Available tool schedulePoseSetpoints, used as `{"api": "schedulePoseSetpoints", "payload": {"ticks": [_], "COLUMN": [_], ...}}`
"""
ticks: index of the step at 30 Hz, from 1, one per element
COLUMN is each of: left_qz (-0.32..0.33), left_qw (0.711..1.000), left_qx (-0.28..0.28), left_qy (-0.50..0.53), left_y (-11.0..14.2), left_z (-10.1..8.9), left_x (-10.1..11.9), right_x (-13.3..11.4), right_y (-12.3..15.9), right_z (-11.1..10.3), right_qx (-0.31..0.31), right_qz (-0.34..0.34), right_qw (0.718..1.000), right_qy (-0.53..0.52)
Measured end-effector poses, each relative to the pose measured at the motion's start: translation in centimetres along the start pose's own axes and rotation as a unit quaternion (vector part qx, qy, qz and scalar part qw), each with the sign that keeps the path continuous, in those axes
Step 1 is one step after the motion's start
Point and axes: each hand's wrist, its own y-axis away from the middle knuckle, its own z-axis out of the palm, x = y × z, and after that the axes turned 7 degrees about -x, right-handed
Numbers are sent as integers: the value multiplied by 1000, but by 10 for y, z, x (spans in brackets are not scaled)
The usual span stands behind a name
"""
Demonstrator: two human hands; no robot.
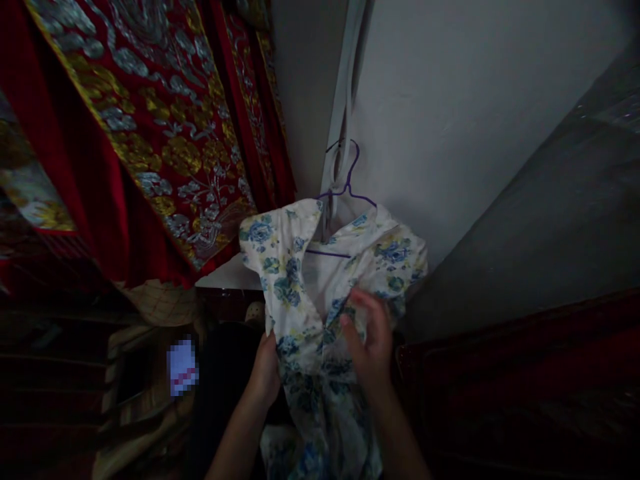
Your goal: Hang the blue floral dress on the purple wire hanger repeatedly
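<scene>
A white dress (295, 340) with blue and green flowers hangs by its shoulders on a thin purple hanger (349, 190). Its V-shaped opening faces me, and a hanger bar shows inside it. At the waist, my left hand (267, 373) grips the left edge of the dress, with its fingers hidden behind the cloth. In front of the right chest, just beside the point of the V, my right hand (370, 333) has thumb and fingers apart. Nothing is visible between them. Dim light leaves the lower skirt hard to make out.
Red cloth with gold and silver embroidery (175, 133) hangs at the upper left. A pale strap or pipe (345, 100) runs down the wall (450, 100) behind the hanger. A wooden chair (107, 400) stands at the lower left. Dark red furniture (500, 360) fills the lower right.
</scene>
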Motion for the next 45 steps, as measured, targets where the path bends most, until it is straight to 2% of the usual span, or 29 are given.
{"api": "schedulePoseSetpoints", "payload": {"ticks": [1,3,4,6,8,9,11,13,16,18,19,20,22,24,26,30,33,35,37,39,42,45], "left_qz": [-4,-9,-12,-15,0,26,128,263,434,493,504,504,471,415,366,300,246,238,241,241,220,188], "left_qw": [1000,1000,1000,1000,999,996,977,923,782,696,669,659,679,730,772,819,856,857,841,822,803,787], "left_qx": [9,19,17,8,7,12,34,57,82,70,43,-1,-101,-165,-185,-219,-225,-218,-213,-204,-210,-249], "left_qy": [7,16,17,2,-44,-79,-168,-275,-439,-518,-544,-558,-553,-518,-486,-437,-396,-400,-435,-475,-512,-532], "left_y": [2,5,6,9,11,13,15,17,15,11,9,7,3,1,2,8,11,12,12,9,6,7], "left_z": [-2,-6,-8,-10,-12,-12,-14,-16,-17,-14,-11,-8,-1,6,11,17,19,19,16,11,2,-5], "left_x": [-3,-8,-10,-12,-13,-13,-14,-17,-25,-32,-35,-38,-42,-43,-42,-37,-31,-28,-28,-31,-44,-57], "right_x": [1,4,5,6,5,4,2,0,-4,-7,-8,-10,-12,-11,-9,-6,-9,-13,-16,-18,-24,-38], "right_y": [19,45,51,51,43,38,32,30,31,32,32,32,30,28,24,18,18,19,12,-7,-61,-121], "right_z": [13,32,37,40,35,31,23,17,13,11,11,10,9,7,6,6,9,12,14,12,0,-16], "right_qx": [9,-44,-82,-158,-197,-202,-192,-171,-169,-185,-193,-201,-215,-231,-247,-244,-233,-207,-163,-113,-71,-52], "right_qz": [82,207,247,273,262,254,253,279,319,321,316,313,311,316,322,336,367,385,385,370,323,264], "right_qw": [996,969,952,926,919,920,922,916,897,889,888,887,886,881,873,865,844,832,832,838,853,858], "right_qy": [-41,-124,-160,-208,-221,-219,-220,-230,-255,-269,-273,-274,-269,-266,-270,-283,-315,-341,-366,-384,-404,-436]}}
